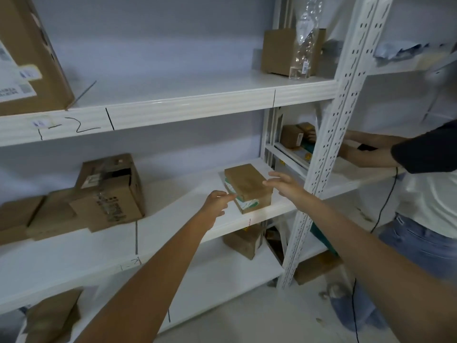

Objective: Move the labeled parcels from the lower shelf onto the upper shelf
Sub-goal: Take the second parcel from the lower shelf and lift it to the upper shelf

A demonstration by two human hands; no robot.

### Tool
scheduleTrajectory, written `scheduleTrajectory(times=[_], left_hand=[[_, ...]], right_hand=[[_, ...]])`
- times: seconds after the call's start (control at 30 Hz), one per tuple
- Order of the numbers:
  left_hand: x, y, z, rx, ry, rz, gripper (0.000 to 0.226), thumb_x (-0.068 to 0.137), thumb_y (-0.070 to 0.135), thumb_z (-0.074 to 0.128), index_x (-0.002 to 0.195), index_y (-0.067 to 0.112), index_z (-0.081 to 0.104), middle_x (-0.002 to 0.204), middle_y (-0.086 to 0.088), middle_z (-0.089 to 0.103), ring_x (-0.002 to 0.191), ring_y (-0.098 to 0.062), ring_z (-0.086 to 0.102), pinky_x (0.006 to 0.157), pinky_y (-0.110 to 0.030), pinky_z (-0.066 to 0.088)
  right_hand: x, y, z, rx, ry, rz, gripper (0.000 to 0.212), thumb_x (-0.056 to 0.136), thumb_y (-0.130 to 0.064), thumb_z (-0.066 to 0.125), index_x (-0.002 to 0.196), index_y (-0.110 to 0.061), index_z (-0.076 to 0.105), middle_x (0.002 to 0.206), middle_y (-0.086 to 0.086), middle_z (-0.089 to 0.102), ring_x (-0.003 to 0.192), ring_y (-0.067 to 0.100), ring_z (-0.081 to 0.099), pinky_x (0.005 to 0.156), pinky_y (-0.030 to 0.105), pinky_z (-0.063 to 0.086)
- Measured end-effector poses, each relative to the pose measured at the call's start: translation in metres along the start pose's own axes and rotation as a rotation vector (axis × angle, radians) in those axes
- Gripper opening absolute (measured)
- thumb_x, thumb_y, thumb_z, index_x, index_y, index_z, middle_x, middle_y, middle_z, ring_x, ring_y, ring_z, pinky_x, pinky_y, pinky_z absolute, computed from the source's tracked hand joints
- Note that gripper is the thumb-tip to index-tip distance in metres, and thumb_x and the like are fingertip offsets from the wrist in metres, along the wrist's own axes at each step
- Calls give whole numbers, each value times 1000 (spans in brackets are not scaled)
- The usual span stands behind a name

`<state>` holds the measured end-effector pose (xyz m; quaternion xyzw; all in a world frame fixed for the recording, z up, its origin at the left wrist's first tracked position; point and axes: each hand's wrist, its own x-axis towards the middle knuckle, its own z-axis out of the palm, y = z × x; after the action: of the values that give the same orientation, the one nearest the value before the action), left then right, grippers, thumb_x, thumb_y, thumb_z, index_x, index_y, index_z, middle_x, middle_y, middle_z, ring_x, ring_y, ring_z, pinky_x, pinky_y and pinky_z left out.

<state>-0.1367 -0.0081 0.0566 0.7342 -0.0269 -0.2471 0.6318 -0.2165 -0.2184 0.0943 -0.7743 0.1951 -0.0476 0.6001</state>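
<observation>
Parcels first: a small brown parcel [247, 188] with a green-and-white label on its near side sits on the lower shelf [173, 233], toward the right end, close to the front edge and just left of the perforated upright [329, 154]. That looks like the one in play. Over at nine o'clock from it, a group of worn cardboard boxes [99, 194] lies on the same shelf, one torn open at the top, so by my reading plenty is left to shift.

Up at twelve o'clock, the upper shelf [173, 105] has a wide bare stretch in the middle. A big carton [27, 60] with printed labels stands at its left end, and a brown box [279, 52] with a clear plastic bag [303, 45] leaning in front stands at its right. Whether either was carried up from below, I cannot tell.

Now the hands. Both arms are stretched out long and straight toward the small parcel. The left hand [216, 203] is at the parcel's eight o'clock corner, fingers loosely curled, fingertips touching or just about touching the labelled edge. The right hand [284, 185] is at its three o'clock side, fingers spread wide, apparently just off the cardboard. Nothing is held; the parcel sits flat on the shelf, bracketed but not clamped.

Off at three o'clock, beyond the upright, a second person [425, 189] reaches into the neighbouring bay.
</observation>
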Motion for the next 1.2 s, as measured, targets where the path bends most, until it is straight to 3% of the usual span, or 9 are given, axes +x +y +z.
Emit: scheduleTrajectory(times=[0.13,0.33,0.5,0.6,0.73,0.83,0.93,1.07,1.2], left_hand=[[34,-5,19,39,40,-44,63,85,40,69,136,11,47,139,-11,53,108,-22,53,89,-33,44],[108,0,37,25,79,-79,63,87,45,65,135,9,48,126,-7,53,108,-22,51,89,-35,42],[166,-9,50,-30,102,-141,69,87,43,66,139,3,43,142,-13,50,119,-28,52,89,-34,40],[189,-19,56,-55,124,-214,83,84,47,68,145,1,36,147,-16,46,133,-31,47,101,-38,42],[214,-26,65,-93,116,-281,93,78,52,71,148,3,35,149,-14,47,135,-30,47,111,-43,40],[222,-28,71,-114,107,-319,94,75,52,74,147,5,38,147,-13,51,131,-28,51,109,-40,42],[225,-30,76,-198,87,-331,87,76,44,77,145,3,42,143,-14,55,121,-27,57,98,-34,47],[221,-33,81,-330,102,-312,83,80,34,76,147,6,35,141,-18,54,125,-33,56,105,-45,47],[205,-24,86,-509,142,-280,88,82,22,76,150,21,20,132,-17,53,108,-33,61,81,-44,57]], right_hand=[[42,14,-4,-60,3,23,61,83,-36,76,138,-24,53,129,1,58,120,18,51,90,26,35],[119,29,-10,-138,6,48,67,83,-39,75,143,-25,47,147,6,48,133,25,47,98,32,41],[182,44,-10,-228,-5,79,71,83,-38,76,146,-24,45,152,9,44,133,28,48,99,34,46],[211,54,-9,-291,-7,103,73,83,-39,75,147,-24,43,152,9,43,133,29,49,104,38,46],[232,67,-2,-335,-60,92,76,83,-40,75,149,-23,41,152,9,44,133,29,48,101,36,46],[242,75,2,-345,-92,72,75,84,-39,74,149,-21,42,152,8,45,135,26,47,97,28,43],[247,81,4,-347,-124,66,73,84,-40,73,148,-20,44,152,8,44,136,25,45,104,32,42],[250,87,4,-372,-122,27,71,83,-44,72,146,-22,48,150,6,45,135,25,46,104,33,41],[247,86,0,-315,-115,-13,65,82,-44,70,141,-26,51,146,5,50,131,24,50,101,32,43]])
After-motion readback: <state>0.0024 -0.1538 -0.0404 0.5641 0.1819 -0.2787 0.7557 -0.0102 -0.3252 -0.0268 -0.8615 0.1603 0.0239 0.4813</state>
